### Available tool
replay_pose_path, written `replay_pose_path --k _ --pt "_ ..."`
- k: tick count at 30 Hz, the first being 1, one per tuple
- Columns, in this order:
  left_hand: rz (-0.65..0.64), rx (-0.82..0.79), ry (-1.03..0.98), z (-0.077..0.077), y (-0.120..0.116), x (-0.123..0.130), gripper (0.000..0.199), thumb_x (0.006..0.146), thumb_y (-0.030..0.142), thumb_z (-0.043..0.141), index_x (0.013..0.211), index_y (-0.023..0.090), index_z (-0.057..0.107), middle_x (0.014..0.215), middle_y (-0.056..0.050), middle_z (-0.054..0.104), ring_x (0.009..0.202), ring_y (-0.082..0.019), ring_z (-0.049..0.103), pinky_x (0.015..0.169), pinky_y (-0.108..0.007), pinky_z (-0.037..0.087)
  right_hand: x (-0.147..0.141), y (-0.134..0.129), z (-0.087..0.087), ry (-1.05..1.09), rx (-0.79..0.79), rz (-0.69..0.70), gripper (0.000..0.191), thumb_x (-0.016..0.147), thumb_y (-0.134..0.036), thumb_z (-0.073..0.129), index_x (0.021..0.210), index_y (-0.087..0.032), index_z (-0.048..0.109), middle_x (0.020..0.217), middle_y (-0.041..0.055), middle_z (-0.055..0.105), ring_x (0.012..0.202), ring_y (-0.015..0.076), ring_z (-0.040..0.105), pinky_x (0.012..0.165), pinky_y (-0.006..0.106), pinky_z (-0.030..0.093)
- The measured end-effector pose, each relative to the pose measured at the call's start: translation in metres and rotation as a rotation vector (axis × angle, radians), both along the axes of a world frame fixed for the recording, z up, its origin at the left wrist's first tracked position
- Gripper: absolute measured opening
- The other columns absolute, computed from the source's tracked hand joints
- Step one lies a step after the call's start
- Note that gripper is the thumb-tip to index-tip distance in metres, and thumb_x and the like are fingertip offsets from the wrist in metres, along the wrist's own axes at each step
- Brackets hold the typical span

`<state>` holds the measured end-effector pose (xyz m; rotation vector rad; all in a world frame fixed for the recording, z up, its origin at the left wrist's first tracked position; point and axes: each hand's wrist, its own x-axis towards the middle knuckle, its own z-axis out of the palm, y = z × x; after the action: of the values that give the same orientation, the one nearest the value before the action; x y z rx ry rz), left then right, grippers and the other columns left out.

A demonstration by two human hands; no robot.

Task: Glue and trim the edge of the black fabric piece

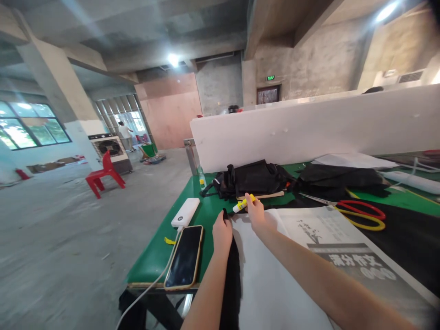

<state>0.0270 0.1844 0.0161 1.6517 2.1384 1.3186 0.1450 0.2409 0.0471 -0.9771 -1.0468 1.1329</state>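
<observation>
My right hand (255, 212) is closed on a yellow and white glue stick (244, 203), held above the far end of a white sheet (257, 256). Just left of it, my left hand (222, 229) pinches the corner of a black cloth (234, 275) that runs along the left side of the sheet. The glue stick's white end points left, close to my left fingertips. To the right lies a printed page (347, 243) with dark characters, and red and yellow-handled scissors (360, 214) rest beyond it.
A phone (184, 256) and a white power bank (185, 212) with a cable lie on the green table (151, 256). A black bag (254, 178) sits before a white partition (309, 128). A red chair (105, 174) and a distant person (125, 134) are on the left.
</observation>
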Motion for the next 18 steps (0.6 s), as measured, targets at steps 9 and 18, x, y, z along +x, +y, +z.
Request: replay_pose_path --k 9,18 --pt "0.055 0.054 -0.208 0.006 0.000 -0.012 0.052 0.076 0.005 0.034 0.127 0.010 0.042 0.115 -0.012 0.061 0.107 -0.019 0.057 0.094 -0.034 0.044 0.003 -0.002 0.006 -0.468 0.258 -0.028 0.052 0.084 -0.048 0.042 0.129 -0.024 0.040 0.085 0.0033 0.064 0.079 0.0186 0.058 0.076 0.031 0.043" --pt "-0.040 0.077 -0.277 0.009 0.001 -0.019 0.045 0.072 0.002 0.033 0.105 0.016 0.061 0.114 -0.005 0.062 0.110 -0.015 0.054 0.099 -0.030 0.040 -0.001 -0.008 -0.003 -0.909 0.396 0.095 0.038 0.087 -0.033 0.042 0.124 -0.025 0.043 0.097 0.0066 0.061 0.090 0.0196 0.055 0.078 0.029 0.039"
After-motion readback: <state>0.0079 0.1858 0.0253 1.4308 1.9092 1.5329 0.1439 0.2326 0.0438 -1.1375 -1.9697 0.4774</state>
